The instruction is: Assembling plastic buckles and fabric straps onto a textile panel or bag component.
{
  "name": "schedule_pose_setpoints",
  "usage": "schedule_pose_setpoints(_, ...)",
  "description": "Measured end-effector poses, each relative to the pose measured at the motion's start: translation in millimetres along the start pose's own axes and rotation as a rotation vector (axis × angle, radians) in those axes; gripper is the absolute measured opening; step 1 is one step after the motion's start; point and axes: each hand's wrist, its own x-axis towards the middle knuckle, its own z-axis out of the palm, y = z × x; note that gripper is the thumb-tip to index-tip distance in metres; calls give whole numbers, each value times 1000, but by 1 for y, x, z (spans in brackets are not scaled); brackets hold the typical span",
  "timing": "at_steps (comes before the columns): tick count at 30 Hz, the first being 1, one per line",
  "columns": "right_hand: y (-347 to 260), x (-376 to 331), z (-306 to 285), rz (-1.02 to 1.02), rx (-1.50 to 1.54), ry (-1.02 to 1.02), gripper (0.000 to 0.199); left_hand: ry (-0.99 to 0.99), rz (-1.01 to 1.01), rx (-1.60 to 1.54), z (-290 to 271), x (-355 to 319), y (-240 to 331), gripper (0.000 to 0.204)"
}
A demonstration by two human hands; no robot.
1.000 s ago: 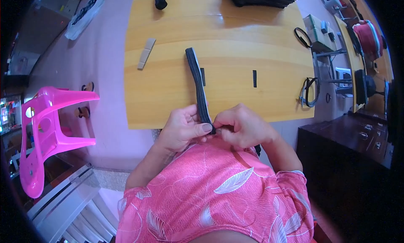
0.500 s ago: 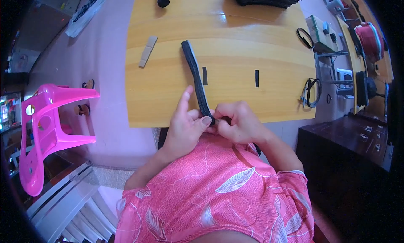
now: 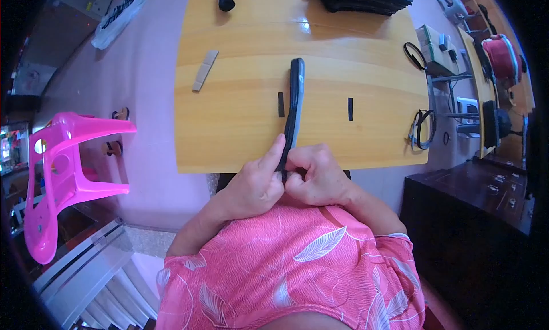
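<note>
two hands meet at table edge, left hand point(image 3: 257, 184) forefinger extended along black strap point(image 3: 294, 107), right hand point(image 3: 314, 178) curled pinching its end

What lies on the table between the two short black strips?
The long black strap held by both hands lies between the left short strip and right one, head view.

Black strap point(image 3: 294, 104), yellow wood-grain table point(image 3: 240, 118), pink leaf-patterned shirt point(image 3: 291, 273), bright pink plastic stool point(image 3: 60, 175), grey strip point(image 3: 205, 70)
</note>
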Motion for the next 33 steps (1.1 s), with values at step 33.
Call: schedule_pose_setpoints(33,-18,29,-32,358,81,-380,11,69,-604,-838,-5,-3,1,32)
